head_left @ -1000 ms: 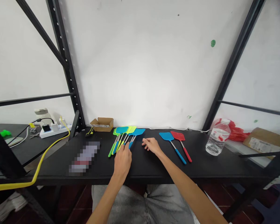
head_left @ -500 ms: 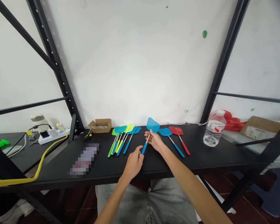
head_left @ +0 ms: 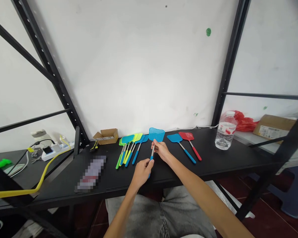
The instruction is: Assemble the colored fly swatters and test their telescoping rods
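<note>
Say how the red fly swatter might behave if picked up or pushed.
The red fly swatter will probably feel light for its length, given its thin head and slim shaft. The metallic-looking shaft seems likely to stay stiff, while the thin head may flex. Lying flat on the black table, it should slide or swivel rather than tip.

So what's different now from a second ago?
The left hand, which was at the swatter group, has moved right and now grips the handle of a blue swatter drawn from there. The right hand, empty then, now holds its shaft near the head. The red swatter, water bottle and small cardboard box stayed put; only the camera view shifted.
</note>
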Demonstrator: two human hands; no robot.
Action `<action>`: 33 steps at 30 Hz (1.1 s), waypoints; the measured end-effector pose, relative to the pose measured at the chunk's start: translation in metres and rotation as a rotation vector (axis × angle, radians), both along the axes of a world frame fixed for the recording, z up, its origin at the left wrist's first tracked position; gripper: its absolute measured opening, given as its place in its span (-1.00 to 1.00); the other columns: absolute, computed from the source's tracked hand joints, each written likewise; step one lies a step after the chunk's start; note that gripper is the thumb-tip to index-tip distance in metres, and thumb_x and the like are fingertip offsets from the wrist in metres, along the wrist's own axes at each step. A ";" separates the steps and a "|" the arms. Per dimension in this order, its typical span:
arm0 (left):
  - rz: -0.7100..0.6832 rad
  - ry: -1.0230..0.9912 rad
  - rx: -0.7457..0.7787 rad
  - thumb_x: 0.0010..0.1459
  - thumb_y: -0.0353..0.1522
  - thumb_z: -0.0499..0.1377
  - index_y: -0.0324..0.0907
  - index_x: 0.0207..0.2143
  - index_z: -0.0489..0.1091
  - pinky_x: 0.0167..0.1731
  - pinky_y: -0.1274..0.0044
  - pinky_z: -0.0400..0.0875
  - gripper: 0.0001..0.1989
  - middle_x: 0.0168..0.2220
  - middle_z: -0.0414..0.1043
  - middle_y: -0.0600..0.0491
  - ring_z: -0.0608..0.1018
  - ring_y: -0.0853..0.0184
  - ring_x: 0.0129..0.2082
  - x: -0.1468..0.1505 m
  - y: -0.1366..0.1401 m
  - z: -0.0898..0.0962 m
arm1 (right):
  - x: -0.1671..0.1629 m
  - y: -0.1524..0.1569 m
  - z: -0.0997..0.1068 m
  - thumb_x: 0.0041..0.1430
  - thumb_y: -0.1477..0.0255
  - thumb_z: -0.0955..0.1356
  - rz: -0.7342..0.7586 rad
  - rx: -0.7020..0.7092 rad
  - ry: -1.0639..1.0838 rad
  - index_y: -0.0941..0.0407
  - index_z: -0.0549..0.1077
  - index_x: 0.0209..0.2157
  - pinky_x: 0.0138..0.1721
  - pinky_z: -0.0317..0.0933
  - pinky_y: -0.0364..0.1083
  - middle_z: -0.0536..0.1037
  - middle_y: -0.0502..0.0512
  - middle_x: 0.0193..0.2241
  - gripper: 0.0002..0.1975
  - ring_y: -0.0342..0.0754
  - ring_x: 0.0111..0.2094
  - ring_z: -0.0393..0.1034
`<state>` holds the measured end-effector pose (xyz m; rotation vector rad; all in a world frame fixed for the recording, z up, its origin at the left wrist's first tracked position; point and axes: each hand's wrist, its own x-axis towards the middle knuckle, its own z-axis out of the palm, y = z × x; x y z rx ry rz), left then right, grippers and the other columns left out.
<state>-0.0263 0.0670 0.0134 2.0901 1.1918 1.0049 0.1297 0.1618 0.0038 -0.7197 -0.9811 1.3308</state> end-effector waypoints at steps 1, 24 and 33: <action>-0.004 -0.014 -0.009 0.28 -0.09 -0.05 -0.17 -0.59 0.16 -0.53 0.59 0.07 -0.54 -0.68 0.21 0.16 0.30 0.43 -0.62 0.000 0.001 0.000 | 0.000 0.000 0.000 -0.10 0.02 0.49 -0.005 0.008 -0.008 0.15 0.48 -0.52 -0.53 0.12 -0.18 0.47 0.05 -0.56 -0.56 -0.14 -0.49 0.37; -0.508 0.042 -0.452 0.17 -0.24 0.08 -0.17 -0.76 0.13 -0.66 0.59 0.03 -0.54 -0.81 0.11 0.16 0.14 0.52 -0.78 -0.024 -0.027 0.025 | 0.031 0.004 0.009 0.05 0.17 0.46 -0.181 -0.117 0.338 0.11 0.40 -0.48 -0.55 0.16 -0.18 0.40 -0.01 -0.56 -0.69 -0.17 -0.53 0.30; -0.438 -0.132 -0.492 0.10 -0.34 0.11 -0.23 -0.32 0.41 -0.56 0.64 0.19 -0.84 -0.62 0.39 0.12 0.38 0.45 -0.61 -0.015 -0.026 0.031 | 0.027 -0.005 0.013 -0.04 0.01 0.46 -0.032 0.041 0.205 0.12 0.47 -0.39 -0.67 -0.06 -0.20 0.39 -0.02 -0.57 -0.56 -0.21 -0.61 0.18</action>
